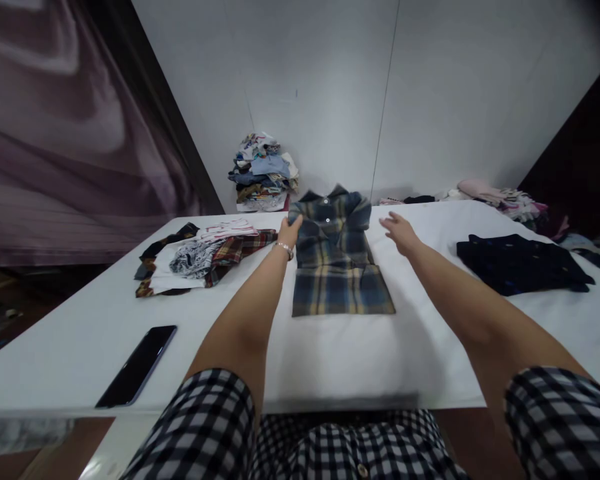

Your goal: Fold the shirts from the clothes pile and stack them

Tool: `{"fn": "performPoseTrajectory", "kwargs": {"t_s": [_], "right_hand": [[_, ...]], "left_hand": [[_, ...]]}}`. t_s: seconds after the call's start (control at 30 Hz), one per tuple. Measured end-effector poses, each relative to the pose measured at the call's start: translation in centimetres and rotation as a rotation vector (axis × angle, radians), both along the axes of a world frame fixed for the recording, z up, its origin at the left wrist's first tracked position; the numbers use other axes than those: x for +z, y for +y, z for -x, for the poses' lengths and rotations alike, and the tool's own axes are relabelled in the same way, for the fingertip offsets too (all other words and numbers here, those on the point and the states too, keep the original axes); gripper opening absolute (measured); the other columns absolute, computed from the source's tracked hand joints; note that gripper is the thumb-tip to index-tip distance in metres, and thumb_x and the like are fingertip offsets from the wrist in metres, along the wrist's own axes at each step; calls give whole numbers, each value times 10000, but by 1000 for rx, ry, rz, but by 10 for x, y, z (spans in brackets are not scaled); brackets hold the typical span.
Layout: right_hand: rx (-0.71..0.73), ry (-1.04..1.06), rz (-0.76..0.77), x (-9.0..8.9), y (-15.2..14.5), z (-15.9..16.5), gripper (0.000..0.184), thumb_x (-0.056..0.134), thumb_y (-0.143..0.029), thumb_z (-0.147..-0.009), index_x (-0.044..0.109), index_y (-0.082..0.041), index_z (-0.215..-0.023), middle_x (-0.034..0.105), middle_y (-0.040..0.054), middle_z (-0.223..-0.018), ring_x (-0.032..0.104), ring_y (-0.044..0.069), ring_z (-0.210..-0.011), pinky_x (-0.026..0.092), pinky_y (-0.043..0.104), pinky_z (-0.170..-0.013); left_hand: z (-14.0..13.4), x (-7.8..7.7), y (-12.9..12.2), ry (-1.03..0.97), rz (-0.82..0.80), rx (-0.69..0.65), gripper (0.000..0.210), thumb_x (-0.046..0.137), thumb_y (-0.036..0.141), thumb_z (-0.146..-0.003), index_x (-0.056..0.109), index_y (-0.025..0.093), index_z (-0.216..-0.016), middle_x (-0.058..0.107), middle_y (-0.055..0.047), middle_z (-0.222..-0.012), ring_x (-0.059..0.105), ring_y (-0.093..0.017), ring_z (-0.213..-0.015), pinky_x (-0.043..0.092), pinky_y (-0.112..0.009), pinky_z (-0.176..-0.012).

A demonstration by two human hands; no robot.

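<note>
A blue, grey and yellow plaid shirt [337, 267] lies on the white-covered table [350, 367] in front of me. Its collar end is lifted at the far side, and its near end is folded into a flat band. My left hand [290, 233] pinches the shirt's upper left edge. Off the shirt's right side, my right hand [399, 232] is apart from the cloth, fingers loosely spread, holding nothing.
To the left sits a loose pile of garments [200, 257], with a phone [137, 367] nearer me. A tall clothes stack [265, 173] stands at the back wall. A dark folded garment [523, 263] lies right, with more clothes [505, 200] behind.
</note>
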State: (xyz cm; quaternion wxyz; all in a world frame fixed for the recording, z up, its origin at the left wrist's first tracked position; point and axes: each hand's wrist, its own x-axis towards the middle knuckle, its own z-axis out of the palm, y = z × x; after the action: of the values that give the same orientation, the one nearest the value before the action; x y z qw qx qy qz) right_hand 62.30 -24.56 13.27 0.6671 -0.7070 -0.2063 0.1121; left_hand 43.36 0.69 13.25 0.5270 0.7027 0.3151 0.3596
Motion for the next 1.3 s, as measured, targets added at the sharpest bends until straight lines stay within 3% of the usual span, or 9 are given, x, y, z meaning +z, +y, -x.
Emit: {"fn": "performPoseTrajectory", "kwargs": {"t_s": [0.2,0.33,0.43,0.63,0.83,0.93,1.03,1.17,1.3], "right_hand": [[168,-32,480,-84,-52,32,345,713,-328,-687,697,-178,-997,691,107,-1054,621,265,-976,470,366,-846],[126,-237,740,-104,-64,43,488,656,-369,-746,634,-141,-1178,697,98,-1000,634,237,-925,451,294,-793],[148,-260,801,-104,-59,46,526,656,-385,-746,613,-130,-1204,703,92,-963,645,220,-877,441,265,-729],[176,-254,767,-105,-51,55,176,617,-260,-708,674,-183,-856,688,31,-792,621,186,-763,404,250,-654],[103,-374,337,-91,-65,79,157,547,-362,-702,547,-211,-745,573,-10,-728,510,163,-709,398,269,-663],[253,-235,109,-73,-77,97,223,572,-416,-704,516,-212,-774,540,-25,-703,483,144,-671,396,267,-645],[490,-93,68,-58,-92,114,201,606,-365,-695,547,-198,-790,566,-22,-720,505,134,-673,403,267,-654],[720,-71,250,-52,-99,131,172,569,-283,-708,643,-179,-823,649,24,-821,578,168,-751,444,302,-712],[824,-183,311,-54,-82,151,229,494,-225,-755,677,-188,-888,681,28,-904,608,190,-870,464,321,-804]], "left_hand": [[70,-69,-20,520,-117,17,367,595,341,-823,624,127,-1120,599,-152,-1266,525,-257,-1207,349,-321,-1019],[94,-92,-47,605,-134,6,322,632,310,-791,653,144,-1067,666,-121,-1146,604,-238,-1079,414,-298,-935],[93,-95,-64,683,-218,-13,351,644,314,-777,642,155,-1090,651,-124,-1166,606,-232,-1067,426,-293,-911],[85,-90,-78,745,-205,35,293,672,255,-723,653,175,-1004,673,-125,-1101,622,-257,-1015,448,-326,-836],[90,-75,-83,592,-221,49,22,614,196,-733,629,211,-735,673,-13,-781,620,-180,-816,442,-281,-745],[104,-66,-88,252,-103,10,29,622,208,-686,599,196,-700,617,19,-674,584,-143,-705,443,-262,-712],[126,-61,-93,-36,68,-131,77,632,206,-606,577,183,-653,589,35,-634,543,-117,-643,439,-249,-684],[153,-68,-98,-57,170,-217,101,617,200,-556,571,178,-643,589,34,-625,531,-115,-629,440,-242,-643],[163,-84,-95,109,231,-31,97,590,205,-589,571,183,-682,589,31,-615,548,-119,-595,466,-248,-601]]}}
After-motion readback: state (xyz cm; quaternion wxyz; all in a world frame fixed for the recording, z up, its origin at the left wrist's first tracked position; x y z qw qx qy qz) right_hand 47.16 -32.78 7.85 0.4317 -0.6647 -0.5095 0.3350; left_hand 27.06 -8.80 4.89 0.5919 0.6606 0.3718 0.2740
